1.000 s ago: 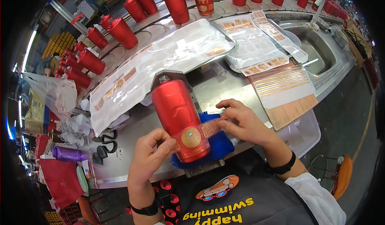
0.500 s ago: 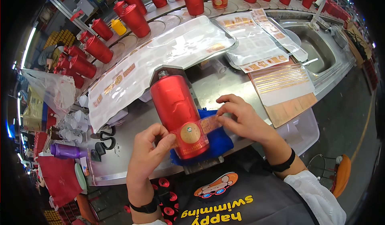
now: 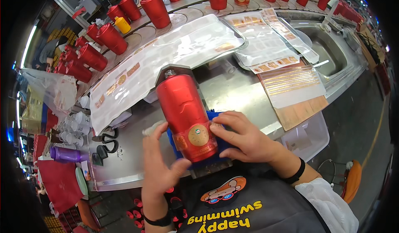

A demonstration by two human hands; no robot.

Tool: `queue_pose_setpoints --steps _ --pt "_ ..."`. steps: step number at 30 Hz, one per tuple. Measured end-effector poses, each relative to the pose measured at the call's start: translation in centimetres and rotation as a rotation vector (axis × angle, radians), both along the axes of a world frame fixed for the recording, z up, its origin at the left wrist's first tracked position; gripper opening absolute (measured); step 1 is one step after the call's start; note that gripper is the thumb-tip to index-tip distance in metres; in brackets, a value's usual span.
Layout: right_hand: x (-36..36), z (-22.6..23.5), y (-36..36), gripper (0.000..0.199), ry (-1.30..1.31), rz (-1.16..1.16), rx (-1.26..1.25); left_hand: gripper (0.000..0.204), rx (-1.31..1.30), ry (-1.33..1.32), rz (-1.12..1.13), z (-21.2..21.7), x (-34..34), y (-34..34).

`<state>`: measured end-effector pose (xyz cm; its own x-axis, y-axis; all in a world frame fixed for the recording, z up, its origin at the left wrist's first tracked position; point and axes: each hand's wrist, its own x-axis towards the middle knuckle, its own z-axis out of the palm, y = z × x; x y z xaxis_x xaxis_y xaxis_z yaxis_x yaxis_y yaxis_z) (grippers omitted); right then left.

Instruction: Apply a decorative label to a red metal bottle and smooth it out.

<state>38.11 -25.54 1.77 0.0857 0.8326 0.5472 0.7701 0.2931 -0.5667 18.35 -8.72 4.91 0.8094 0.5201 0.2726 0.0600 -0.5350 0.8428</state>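
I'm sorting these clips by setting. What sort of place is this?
Most likely a factory labelling line. Rows of identical red bottles stand along a curved steel bench, label sheets lie spread out, and both hands press a round sticker onto one red bottle.

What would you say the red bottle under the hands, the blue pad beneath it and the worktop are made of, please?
The red bottle looks like metal, or a metallic-coated material: a satin red sheen with soft highlights along its side. The blue pad looks like cloth or foam, matte with no glare. The worktop looks like brushed stainless steel: grey, with blurred reflections. The left hand and right hand press on the bottle.
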Motion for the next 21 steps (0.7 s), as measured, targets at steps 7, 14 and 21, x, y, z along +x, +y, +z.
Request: queue_pose_setpoints --steps 7,14,21 --pt "-0.8 -1.0 0.5 0.065 -0.085 -0.101 0.122 0.097 0.509 0.140 0.077 -3.2 0.0 -2.4" --pt "-1.3 -1.2 0.9 0.055 -0.120 -0.096 0.251 0.086 -0.053 -0.184 -0.024 -4.1 0.6 -2.0" --pt "-1.5 -1.6 0.5 0.047 -0.133 -0.101 0.231 0.073 -0.273 -0.204 0.101 -4.6 1.0 -3.0"
